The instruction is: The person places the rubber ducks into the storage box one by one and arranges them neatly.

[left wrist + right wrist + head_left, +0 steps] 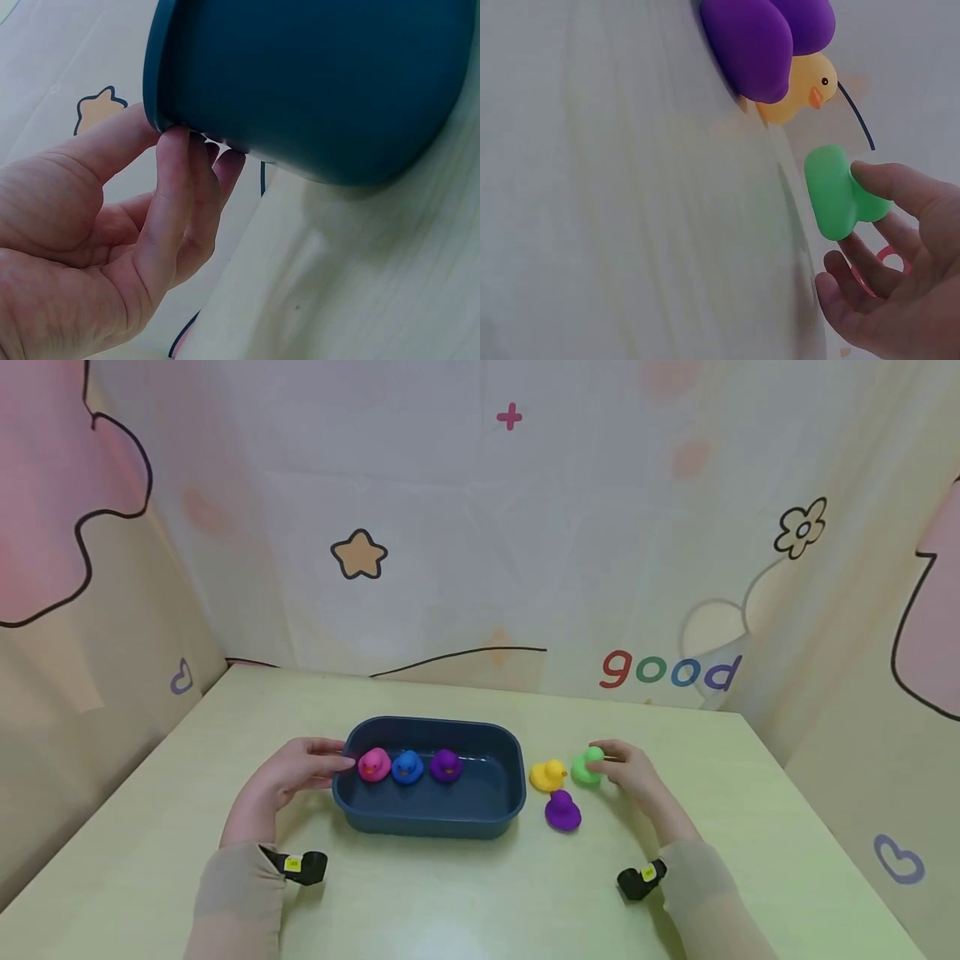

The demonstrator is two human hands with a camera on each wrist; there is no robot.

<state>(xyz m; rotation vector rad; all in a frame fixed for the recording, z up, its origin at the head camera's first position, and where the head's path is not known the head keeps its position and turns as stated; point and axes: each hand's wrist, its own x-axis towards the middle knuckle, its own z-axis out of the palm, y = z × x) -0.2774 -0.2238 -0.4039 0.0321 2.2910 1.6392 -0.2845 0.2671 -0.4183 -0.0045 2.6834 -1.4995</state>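
A dark blue plastic bin (489,787) stands on the table, its left end gripped by my left hand (300,765), with the thumb at the rim and the fingers against the outer wall. Inside it sit a pink rubber duck (374,767), a blue duck (407,769) and a purple duck (446,767) in a row toward the left. To the right of the bin, my right hand (632,774) pinches a green rubber duck (829,193) between thumb and fingers; in the right wrist view the duck shows above the tabletop. A yellow duck (547,777) and another purple duck (562,812) rest between bin and hand.
The pale table (442,902) meets a printed curtain (450,568) at the back, and more curtain hangs along both sides. Black wrist cameras (303,867) are strapped on both forearms, close over the tabletop.
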